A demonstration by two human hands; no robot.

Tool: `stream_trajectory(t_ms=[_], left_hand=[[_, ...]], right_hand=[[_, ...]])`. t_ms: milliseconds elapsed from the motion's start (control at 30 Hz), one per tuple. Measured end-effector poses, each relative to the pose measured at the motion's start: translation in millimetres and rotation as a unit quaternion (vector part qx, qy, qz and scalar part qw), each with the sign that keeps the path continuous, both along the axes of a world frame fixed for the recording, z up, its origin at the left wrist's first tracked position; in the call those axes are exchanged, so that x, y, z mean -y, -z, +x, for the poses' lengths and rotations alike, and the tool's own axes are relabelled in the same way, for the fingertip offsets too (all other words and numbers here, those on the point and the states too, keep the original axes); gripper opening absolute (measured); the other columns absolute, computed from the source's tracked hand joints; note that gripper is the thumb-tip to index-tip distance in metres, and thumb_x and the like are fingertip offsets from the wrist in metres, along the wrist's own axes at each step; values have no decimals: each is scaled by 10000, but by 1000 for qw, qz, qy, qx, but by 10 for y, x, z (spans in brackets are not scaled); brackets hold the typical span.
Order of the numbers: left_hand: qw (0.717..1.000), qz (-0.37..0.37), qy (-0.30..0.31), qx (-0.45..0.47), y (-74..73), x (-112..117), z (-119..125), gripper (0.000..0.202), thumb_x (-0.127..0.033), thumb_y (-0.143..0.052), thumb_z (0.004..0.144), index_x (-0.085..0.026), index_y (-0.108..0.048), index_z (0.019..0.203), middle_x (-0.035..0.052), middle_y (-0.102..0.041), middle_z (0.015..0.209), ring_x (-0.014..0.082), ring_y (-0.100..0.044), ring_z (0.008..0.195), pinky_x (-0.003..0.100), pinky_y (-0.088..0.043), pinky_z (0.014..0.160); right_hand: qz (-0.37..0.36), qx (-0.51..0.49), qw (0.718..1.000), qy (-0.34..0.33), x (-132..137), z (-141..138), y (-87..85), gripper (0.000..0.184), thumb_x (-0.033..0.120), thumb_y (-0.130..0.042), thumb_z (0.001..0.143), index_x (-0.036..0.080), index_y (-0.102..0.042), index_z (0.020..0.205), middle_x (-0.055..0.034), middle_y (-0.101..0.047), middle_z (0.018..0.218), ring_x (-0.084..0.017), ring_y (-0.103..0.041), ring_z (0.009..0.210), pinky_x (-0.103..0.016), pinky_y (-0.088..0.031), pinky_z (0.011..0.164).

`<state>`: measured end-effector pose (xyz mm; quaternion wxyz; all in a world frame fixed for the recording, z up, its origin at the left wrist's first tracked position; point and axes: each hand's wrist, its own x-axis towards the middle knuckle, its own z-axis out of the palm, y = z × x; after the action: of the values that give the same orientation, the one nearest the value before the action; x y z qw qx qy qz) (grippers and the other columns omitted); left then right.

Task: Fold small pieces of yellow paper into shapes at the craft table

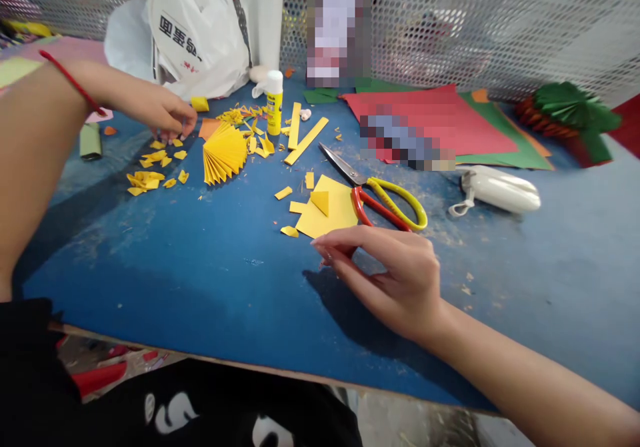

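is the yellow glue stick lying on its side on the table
No, the glue stick stands upright on the blue table with its white cap on top.

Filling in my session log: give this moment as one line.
left hand: near yellow scraps; right hand: near yellow sheet; pleated fan: on blue table; glue stick: upright, capped

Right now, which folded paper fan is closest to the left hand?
The yellow fan: it lies near the left hand, while the green fan is far off, past the red paper.
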<state>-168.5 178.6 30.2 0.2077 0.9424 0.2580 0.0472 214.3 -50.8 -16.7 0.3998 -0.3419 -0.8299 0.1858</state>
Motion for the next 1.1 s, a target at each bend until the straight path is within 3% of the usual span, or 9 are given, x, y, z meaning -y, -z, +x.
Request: stream_trajectory(t_ms=[167,333,467,533,633,733,833,900,1100], left_hand=[[983,-142,43,-109,-178,179,125,214,-328,-554,898,-217,-705,794,-89,-606,537,122,-346,562,243,-319,554],[987,-78,-41,-134,-307,77,-122,386,-482,-465,985,-171,-694,994,-91,-720,731,77,-400,588,226,-313,520],[976,-36,-141,-161,-161,-75,-471,512,-612,-483,936,-144,-691,938,-98,-670,601,51,-408,545,221,-285,506],[967,-76,-154,-190,-49,-84,-529,534,-637,-494,930,-139,-685,917,-95,-667,586,45,-404,525,210,-291,513],[948,-153,-163,-228,6,-42,-400,680,-770,-484,877,-122,-690,875,-57,-656,560,53,-420,521,197,-332,541],[934,-212,-147,-248,-115,15,-154,747,-814,-604,770,-102,-701,975,-10,-680,621,81,-482,570,213,-412,612],[952,-186,-132,-206,-278,93,47,737,-781,-604,799,-106,-684,1085,27,-708,717,98,-502,644,242,-447,703],[956,-143,-185,-178,-334,163,143,742,-773,-616,783,-108,-673,1108,36,-715,785,111,-504,707,277,-441,768],[941,-182,-201,-200,-216,295,253,542,-654,-758,629,-219,-705,949,-30,-664,693,160,-464,716,283,-430,708]], right_hand=[[-4,10,1000,-9,8,13,2,171,102,-602,914,256,-644,974,16,-763,794,-120,-706,626,-233,-547,585],[-5,18,1000,-15,3,14,9,177,91,-605,907,249,-637,980,16,-762,789,-116,-702,619,-232,-542,580],[-5,23,999,-23,-4,13,12,178,98,-597,911,255,-635,985,22,-759,776,-115,-698,606,-237,-541,571],[-7,24,999,-24,-2,14,12,170,104,-593,915,253,-638,981,18,-763,786,-118,-703,616,-239,-542,573],[-10,26,999,-27,4,16,11,169,104,-585,920,251,-641,982,17,-770,811,-119,-714,643,-239,-548,590],[-9,25,999,-34,10,17,10,172,102,-582,923,251,-641,986,19,-770,818,-115,-716,653,-234,-551,599],[-5,27,999,-38,12,17,9,167,106,-583,925,248,-640,990,15,-772,828,-114,-715,657,-231,-553,601],[-2,27,999,-38,12,18,10,169,105,-583,927,248,-642,996,13,-773,837,-115,-719,668,-226,-555,608],[9,25,999,-33,12,27,18,168,115,-593,927,240,-652,1022,15,-770,821,-112,-721,671,-211,-548,608]])
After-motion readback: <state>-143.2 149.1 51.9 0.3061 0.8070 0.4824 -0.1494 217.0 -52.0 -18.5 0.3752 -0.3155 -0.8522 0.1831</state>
